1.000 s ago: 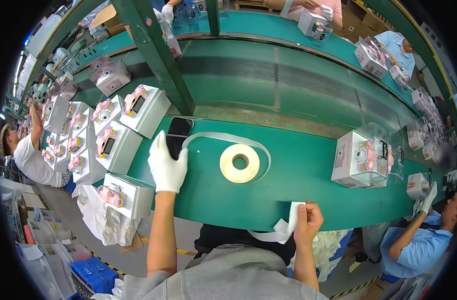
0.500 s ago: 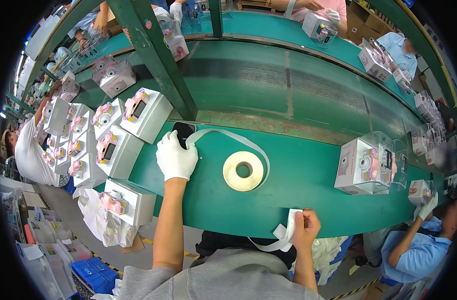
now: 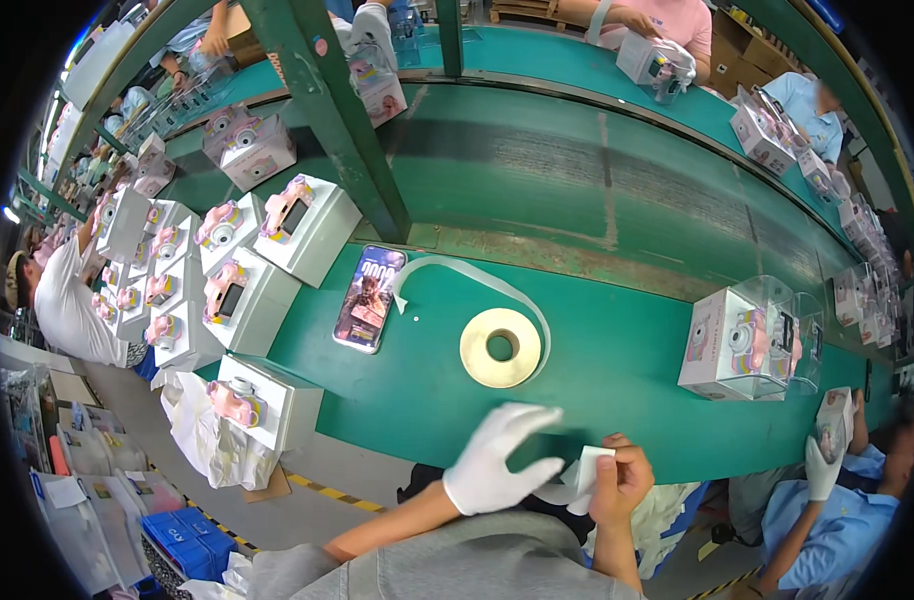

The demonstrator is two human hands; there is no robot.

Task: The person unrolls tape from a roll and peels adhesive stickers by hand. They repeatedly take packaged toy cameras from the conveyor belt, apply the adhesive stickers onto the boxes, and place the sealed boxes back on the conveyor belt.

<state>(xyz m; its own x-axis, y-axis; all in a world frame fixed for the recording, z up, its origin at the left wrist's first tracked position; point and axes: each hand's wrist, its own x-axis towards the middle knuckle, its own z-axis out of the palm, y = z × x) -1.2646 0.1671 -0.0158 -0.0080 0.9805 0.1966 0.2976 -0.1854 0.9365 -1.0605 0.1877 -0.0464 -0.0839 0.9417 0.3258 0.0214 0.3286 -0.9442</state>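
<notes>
At the table's near edge, my left hand (image 3: 502, 460) in a white glove hangs open, thumb and fingers apart, just left of my right hand. My bare right hand (image 3: 623, 484) pinches a folded white paper strip (image 3: 589, 466) between thumb and fingers; part of it passes behind my left hand. Beyond them lies a roll of tape or labels (image 3: 475, 352) with a cream face. Its pale loose end (image 3: 482, 274) curves away to the far left, its tip touching or close beside a smartphone (image 3: 365, 305) with a lit screen.
Left, pink toy cameras (image 3: 225, 290) sit on several white boxes (image 3: 317, 235). A clear-lidded camera package (image 3: 712, 340) stands at the right. A green post (image 3: 332, 120) rises at the table's far edge, beside a conveyor belt (image 3: 537, 160). A co-worker in blue (image 3: 827, 520) is at the right.
My left hand has let go of the phone and come back toward my right hand. The phone's screen is now lit and uncovered. My right hand still pinches the strip.
</notes>
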